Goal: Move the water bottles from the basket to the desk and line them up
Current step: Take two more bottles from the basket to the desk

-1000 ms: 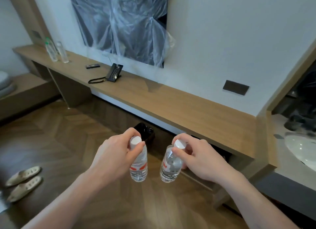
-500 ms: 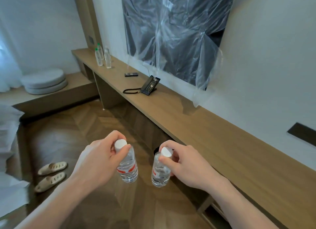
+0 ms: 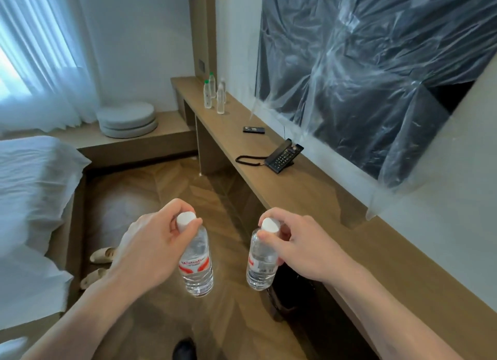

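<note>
A person carries two water bottles across a hotel room, one in each hand, both held clear of the floor and short of the desk. The left hand has its thumb and fingers curled round the neck of the left bottle, just under the white cap, while the right hand pinches the right bottle the same way; neither hand is free. Both bottles hang close to upright, caps up, so their long axes already suit being stood on a flat top. The long wooden desk runs along the wall on the person's right, which puts the right hand and its bottle nearer its front edge; the left bottle would have to cross further over. At the desk's far end, well apart from the hands and ahead of them, stands a small cluster of bottles, some green-capped, with a remote control and a telephone lying between that cluster and the carrier. The row looks likely to grow there, though that is a judgement. The basket is not in view.
</note>
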